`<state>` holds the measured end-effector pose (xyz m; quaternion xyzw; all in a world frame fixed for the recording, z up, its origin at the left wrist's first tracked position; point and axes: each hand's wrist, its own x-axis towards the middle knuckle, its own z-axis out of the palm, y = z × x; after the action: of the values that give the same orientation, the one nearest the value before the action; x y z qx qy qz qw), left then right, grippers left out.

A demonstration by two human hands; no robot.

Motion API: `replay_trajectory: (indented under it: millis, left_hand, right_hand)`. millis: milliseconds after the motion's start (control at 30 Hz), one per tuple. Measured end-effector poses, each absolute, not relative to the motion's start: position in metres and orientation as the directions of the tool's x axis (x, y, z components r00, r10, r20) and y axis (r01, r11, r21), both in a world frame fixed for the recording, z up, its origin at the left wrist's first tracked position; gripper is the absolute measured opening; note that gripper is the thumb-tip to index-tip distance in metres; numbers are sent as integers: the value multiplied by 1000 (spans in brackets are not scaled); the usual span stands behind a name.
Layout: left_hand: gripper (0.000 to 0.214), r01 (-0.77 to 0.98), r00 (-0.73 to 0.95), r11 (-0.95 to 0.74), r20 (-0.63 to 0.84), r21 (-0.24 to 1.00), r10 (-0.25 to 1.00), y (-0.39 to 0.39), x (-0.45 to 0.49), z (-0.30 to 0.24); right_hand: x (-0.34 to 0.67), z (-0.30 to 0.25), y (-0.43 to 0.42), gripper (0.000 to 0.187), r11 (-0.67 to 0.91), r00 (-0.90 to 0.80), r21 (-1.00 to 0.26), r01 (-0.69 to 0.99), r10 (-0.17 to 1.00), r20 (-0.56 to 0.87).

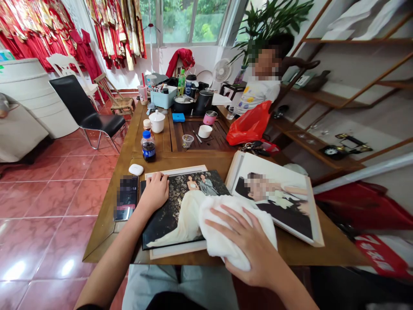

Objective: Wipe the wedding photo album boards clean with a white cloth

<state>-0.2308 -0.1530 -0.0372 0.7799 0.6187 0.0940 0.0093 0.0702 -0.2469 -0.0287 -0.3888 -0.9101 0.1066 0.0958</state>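
We take the step in hand to be wiping the photo panel [182, 211], with a white cloth [216, 249] covering its near right part. Our right hand [241, 232] lies over that cloth with fingers spread, pressing rather than closed around it, the thumb along its near edge. Our left hand [156, 191] rests palm down on the panel's far left corner, fingers slightly bent; we cannot tell whether they grip the edge or only steady it. The panel lies flat in front of us on a pale frame [177, 250], which sits on the wooden table [297, 253], between a phone [125, 198] on the left and a second framed picture [280, 193] on the right. The next move, as we judge it, calls for light, even pressure and a firm left hand, so that the panel does not slide. Its long axis seems to run left to right, slightly slanted, though the near right corner is hidden. The pictured couple's heads point away from us, and the pale gown trails toward the near left corner.
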Motion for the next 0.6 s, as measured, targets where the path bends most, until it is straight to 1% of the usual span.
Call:
replay_trajectory:
  millis: [200, 400, 600]
  left_hand:
    - [33, 960, 226, -245, 144, 135, 964, -153, -231, -37]
    - [34, 958, 243, -258, 123, 125, 962, -153, -232, -35]
    - [33, 960, 236, -252, 130, 120, 963, -153, -231, -35]
  right_hand:
    - [59, -24, -224, 83, 664, -667, -242, 707, 740, 82]
    - [36, -15, -164, 71, 661, -660, -219, 718, 746, 88]
    - [25, -14, -115, 61, 641, -637, -227, 734, 764, 99]
